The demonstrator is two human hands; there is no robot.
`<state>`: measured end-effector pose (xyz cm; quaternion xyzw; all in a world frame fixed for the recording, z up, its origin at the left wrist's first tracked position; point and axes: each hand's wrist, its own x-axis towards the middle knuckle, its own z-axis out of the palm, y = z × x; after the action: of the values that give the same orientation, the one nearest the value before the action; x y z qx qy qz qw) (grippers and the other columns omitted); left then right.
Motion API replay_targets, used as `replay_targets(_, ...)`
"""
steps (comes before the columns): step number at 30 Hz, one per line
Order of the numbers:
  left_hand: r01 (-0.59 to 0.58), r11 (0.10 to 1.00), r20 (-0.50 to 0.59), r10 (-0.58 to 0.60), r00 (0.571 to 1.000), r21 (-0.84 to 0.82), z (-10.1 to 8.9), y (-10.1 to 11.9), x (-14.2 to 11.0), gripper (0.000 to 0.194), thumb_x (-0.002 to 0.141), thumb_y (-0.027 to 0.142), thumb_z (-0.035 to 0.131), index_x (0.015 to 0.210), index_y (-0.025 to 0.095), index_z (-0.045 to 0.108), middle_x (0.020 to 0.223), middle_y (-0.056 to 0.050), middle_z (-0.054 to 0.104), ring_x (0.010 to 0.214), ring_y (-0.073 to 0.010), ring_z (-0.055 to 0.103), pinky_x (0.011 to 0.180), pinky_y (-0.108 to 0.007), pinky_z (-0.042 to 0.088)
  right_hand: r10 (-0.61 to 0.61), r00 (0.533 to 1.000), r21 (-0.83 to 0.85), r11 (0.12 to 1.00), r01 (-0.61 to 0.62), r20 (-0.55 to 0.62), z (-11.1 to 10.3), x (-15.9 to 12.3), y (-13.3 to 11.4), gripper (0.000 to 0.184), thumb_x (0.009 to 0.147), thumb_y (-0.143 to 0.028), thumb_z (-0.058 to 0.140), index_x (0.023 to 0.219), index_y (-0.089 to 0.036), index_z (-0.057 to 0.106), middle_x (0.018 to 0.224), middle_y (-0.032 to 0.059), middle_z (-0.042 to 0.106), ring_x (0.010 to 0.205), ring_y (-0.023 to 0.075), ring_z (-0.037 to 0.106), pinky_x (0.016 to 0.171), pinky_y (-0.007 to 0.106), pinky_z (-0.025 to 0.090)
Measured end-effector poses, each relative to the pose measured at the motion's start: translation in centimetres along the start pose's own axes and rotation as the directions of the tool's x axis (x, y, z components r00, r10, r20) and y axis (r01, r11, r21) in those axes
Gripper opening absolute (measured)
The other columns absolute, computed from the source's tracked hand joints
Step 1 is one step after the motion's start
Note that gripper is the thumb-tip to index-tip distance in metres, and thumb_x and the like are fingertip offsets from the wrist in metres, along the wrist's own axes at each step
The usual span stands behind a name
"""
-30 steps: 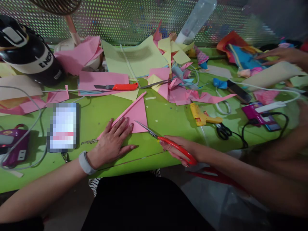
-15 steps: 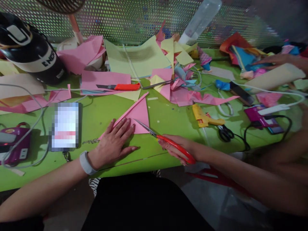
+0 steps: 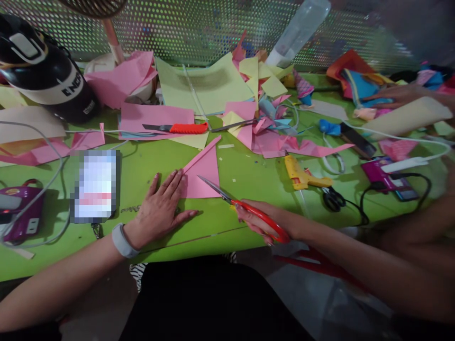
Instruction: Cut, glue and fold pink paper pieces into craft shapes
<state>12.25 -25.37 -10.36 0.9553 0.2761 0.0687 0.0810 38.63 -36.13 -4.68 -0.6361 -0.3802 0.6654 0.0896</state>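
A pink sheet of paper (image 3: pixel 204 177) lies on the green table with a narrow strip folded over along its slanted edge. My left hand (image 3: pixel 159 201) rests flat on the paper's left part, fingers stretched out and thumb apart, covering that corner. In my right hand (image 3: pixel 258 220) is a pair of red-handled scissors (image 3: pixel 263 218). Their blades look closed and point left, with the tips over the paper. Beyond the paper, a red box cutter (image 3: pixel 188 128) lies across another pink sheet (image 3: pixel 156 116).
Paper scraps (image 3: pixel 270 137) and a yellow sheet (image 3: pixel 206 85) crowd the back. A black bottle (image 3: pixel 53 80) and a phone (image 3: pixel 95 187) are at left. On the right lie a yellow glue gun (image 3: pixel 300 175), cables and a purple power strip (image 3: pixel 377 175). Another person's hand (image 3: pixel 401 96) is at far right.
My left hand has slid left and slightly back along the folded edge, uncovering more of the pink paper. My right hand and the scissors have stayed nearly in place.
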Motion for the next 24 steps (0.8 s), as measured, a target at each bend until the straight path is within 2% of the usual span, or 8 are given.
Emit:
replay_targets(6,-0.004,1.0,-0.003,0.004,1.0,-0.013,-0.1,0.1,0.0,0.089,0.096,0.073,0.024,0.158,0.009,0.022,0.161,-0.018,0.031,0.151,-0.0324,0.027,0.123,-0.058,0.016,0.041,0.997,-0.075,0.996,-0.046,-0.061,0.3,0.3,-0.9,0.063,0.08,-0.084,0.049,0.085,-0.022,0.043,0.049,-0.0113,0.039,0.03,0.0041,0.037,0.03,0.017,0.039)
replay_targets(11,-0.012,1.0,-0.037,0.012,0.999,-0.013,0.1,0.0,-0.1,0.088,0.096,0.071,0.027,0.158,0.009,0.02,0.161,-0.019,0.031,0.15,-0.0326,0.028,0.123,-0.058,0.015,0.073,0.996,-0.025,0.997,-0.075,-0.057,0.7,0.5,-1.4,0.057,0.085,-0.079,0.048,0.084,-0.022,0.041,0.046,-0.0118,0.037,0.029,0.0049,0.036,0.03,0.017,0.038)
replay_targets(14,-0.014,1.0,-0.041,0.013,0.999,-0.018,0.2,0.0,-0.1,0.088,0.096,0.071,0.029,0.159,0.01,0.018,0.161,-0.019,0.031,0.15,-0.0327,0.029,0.123,-0.058,0.017,0.083,0.995,0.021,0.996,-0.082,-0.063,0.7,0.7,-1.1,0.057,0.084,-0.079,0.049,0.085,-0.023,0.041,0.045,-0.012,0.039,0.028,0.0053,0.035,0.027,0.017,0.035)
replay_targets(19,-0.019,1.0,-0.05,0.019,0.999,-0.011,0.4,0.0,-0.1,0.088,0.096,0.072,0.028,0.158,0.009,0.021,0.161,-0.02,0.031,0.15,-0.0329,0.029,0.123,-0.058,0.015,0.057,0.998,0.06,0.997,-0.056,-0.018,0.4,1.3,0.2,0.058,0.081,-0.08,0.053,0.085,-0.023,0.042,0.045,-0.0117,0.042,0.028,0.0062,0.037,0.028,0.018,0.039)
replay_targets(24,-0.015,1.0,-0.047,0.014,0.999,-0.018,0.4,0.0,-0.2,0.088,0.096,0.072,0.029,0.157,0.008,0.023,0.161,-0.02,0.031,0.15,-0.0333,0.029,0.123,-0.058,0.015,0.065,0.998,0.063,0.996,-0.065,0.001,0.5,1.1,-0.5,0.063,0.08,-0.085,0.047,0.084,-0.023,0.042,0.044,-0.0113,0.04,0.03,0.0058,0.037,0.028,0.017,0.037)
